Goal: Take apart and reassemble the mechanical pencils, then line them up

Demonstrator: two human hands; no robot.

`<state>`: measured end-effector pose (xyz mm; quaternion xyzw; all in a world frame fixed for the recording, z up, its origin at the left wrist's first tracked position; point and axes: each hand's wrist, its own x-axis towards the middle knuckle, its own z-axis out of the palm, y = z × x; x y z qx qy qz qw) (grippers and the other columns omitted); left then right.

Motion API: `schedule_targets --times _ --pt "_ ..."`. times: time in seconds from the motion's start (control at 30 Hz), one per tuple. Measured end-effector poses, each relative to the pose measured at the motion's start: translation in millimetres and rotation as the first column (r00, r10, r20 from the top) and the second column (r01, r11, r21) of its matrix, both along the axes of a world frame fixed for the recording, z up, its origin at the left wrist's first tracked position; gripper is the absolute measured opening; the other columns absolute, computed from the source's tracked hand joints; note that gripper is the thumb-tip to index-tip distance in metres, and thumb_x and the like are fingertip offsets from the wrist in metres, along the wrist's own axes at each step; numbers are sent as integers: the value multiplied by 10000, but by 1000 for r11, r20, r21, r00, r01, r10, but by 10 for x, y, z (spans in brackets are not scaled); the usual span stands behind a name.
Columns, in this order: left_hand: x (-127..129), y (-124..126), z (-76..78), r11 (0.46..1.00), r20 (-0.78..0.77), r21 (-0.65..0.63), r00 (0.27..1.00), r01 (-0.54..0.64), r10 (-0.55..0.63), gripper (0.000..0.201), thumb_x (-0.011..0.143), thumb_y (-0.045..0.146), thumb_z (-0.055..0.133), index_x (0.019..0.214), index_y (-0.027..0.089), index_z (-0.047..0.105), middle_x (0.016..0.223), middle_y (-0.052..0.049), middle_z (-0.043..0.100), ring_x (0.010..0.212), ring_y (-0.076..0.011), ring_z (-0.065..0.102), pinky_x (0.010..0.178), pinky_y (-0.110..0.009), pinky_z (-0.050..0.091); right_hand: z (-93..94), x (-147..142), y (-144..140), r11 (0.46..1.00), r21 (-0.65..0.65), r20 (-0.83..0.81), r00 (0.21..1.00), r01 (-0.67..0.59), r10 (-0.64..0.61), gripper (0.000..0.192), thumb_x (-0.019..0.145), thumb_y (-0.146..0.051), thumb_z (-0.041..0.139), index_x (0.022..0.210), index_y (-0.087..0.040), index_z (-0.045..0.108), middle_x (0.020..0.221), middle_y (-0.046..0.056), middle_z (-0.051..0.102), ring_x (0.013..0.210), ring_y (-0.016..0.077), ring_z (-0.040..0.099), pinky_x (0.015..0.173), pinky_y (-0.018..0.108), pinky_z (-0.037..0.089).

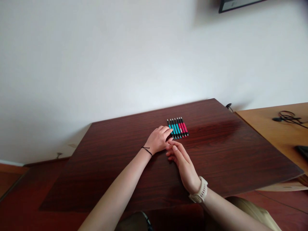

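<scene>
Dark wooden table [216,154] under a white wall, and I've got the row of teal and red pens [177,127] lying near its far edge, my left hand [158,140] loosely curled touching the row's near-left end, my right hand [184,165] flat, empty, just below.

A plain white wall [120,57] fills the upper frame. A dark reddish tabletop [115,160] sits centre, a lighter wooden desk [269,128] at right, a reddish floor [9,179] lower left.
</scene>
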<state>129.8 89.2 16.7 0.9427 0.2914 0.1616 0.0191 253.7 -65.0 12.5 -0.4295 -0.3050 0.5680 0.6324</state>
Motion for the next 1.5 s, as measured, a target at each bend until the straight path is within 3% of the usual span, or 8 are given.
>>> schedule_targets --times 0.27,0.57,0.77,0.93,1.03,1.37,1.43,1.5 --pt "14 -4 6 1000 29 -7 999 -27 27 407 1036 357 658 1399 173 647 1314 -121 694 1202 -287 628 1081 -463 547 -58 0 -12 998 19 57 997 -57 56 371 1060 -575 611 1287 -296 700 1158 56 721 964 215 633 890 372 510" --pt "19 7 -24 999 36 -27 999 -33 34 429 1018 373 686 1408 200 647 1302 -109 692 1196 -285 632 1079 -457 554 47 1 -85 996 18 141 986 -92 88 371 1063 -569 597 1284 -284 687 1147 62 724 942 223 640 902 388 529" --pt "-53 -90 -60 998 61 -55 997 -38 41 509 1017 408 697 1464 195 578 1361 -131 667 1247 -302 630 1129 -484 540 46 -35 -195 977 85 331 930 -198 160 328 1075 -463 603 1354 -294 643 1213 66 702 1090 247 661 1025 415 530" --pt "-262 -415 -49 989 42 -94 992 -116 120 506 1052 404 640 1492 170 555 1453 -164 618 1367 -317 578 1182 -490 515 25 -35 -230 940 190 562 816 -283 132 336 1052 -291 591 1386 -257 590 1269 93 667 1150 249 653 1028 431 551" --pt "-426 -701 -33 976 7 -108 982 -189 191 449 1057 280 593 1491 166 562 1498 -168 597 1411 -313 555 1205 -490 499 -4 -21 -228 924 240 642 763 -298 79 311 1043 -243 578 1353 -248 594 1263 94 657 1141 239 657 1008 419 568" --pt "-652 -1513 -61 945 39 -59 945 -323 325 372 1081 295 549 1430 180 607 1566 -162 584 1480 -326 529 1238 -520 476 -86 29 -196 872 310 747 665 -379 23 257 1052 -239 560 1284 -230 670 1236 87 709 1134 230 688 1063 427 574" --pt "-642 -1606 -87 941 31 -42 941 -336 337 393 1072 274 559 1442 151 601 1583 -179 575 1501 -334 515 1257 -517 457 -69 91 -236 830 313 818 576 -463 13 328 1051 -228 559 1366 -232 647 1315 105 690 1218 237 669 1112 441 558" --pt "-628 -1677 -116 938 29 -24 937 -347 347 433 1073 289 563 1478 137 581 1603 -191 559 1515 -343 504 1269 -529 442 -67 196 -308 791 282 908 418 -543 -36 413 1061 -244 560 1472 -241 602 1413 123 665 1330 257 628 1182 486 516"
